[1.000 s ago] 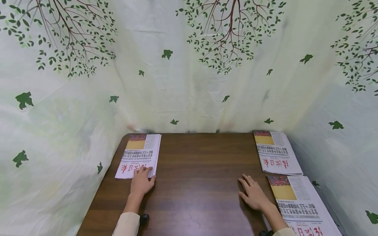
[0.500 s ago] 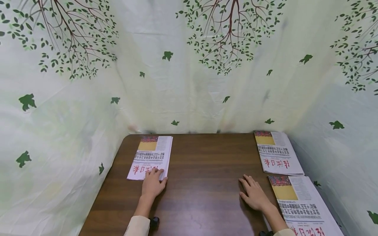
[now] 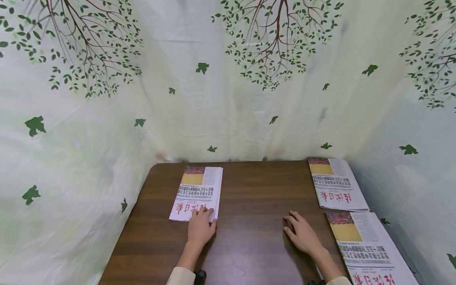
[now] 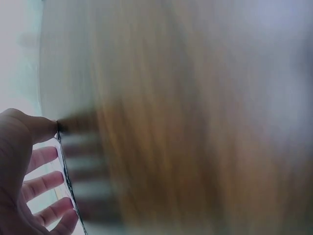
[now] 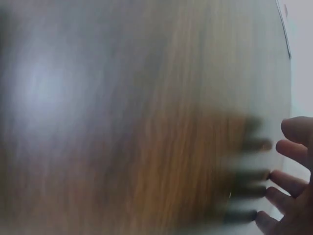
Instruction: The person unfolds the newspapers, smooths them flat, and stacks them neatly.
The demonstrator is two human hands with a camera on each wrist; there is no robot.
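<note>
Moved rightward: one folded white paper newspaper with red lettering (image 3: 196,190), now left of centre on the brown wood-grain table (image 3: 256,194), left hand (image 3: 200,227) resting on its near right corner, not gripping. Probably light, limp, tear-prone; best pinched there. Right hand (image 3: 303,236): relaxed, holding nothing

In the head view, the newspaper (image 3: 197,192) under the left hand's (image 3: 200,228) fingers now lies nearer the frame's centre and slightly lower, having slid rightward with the hand, leaving a wider strip of tabletop (image 3: 147,221) at its left.
</note>
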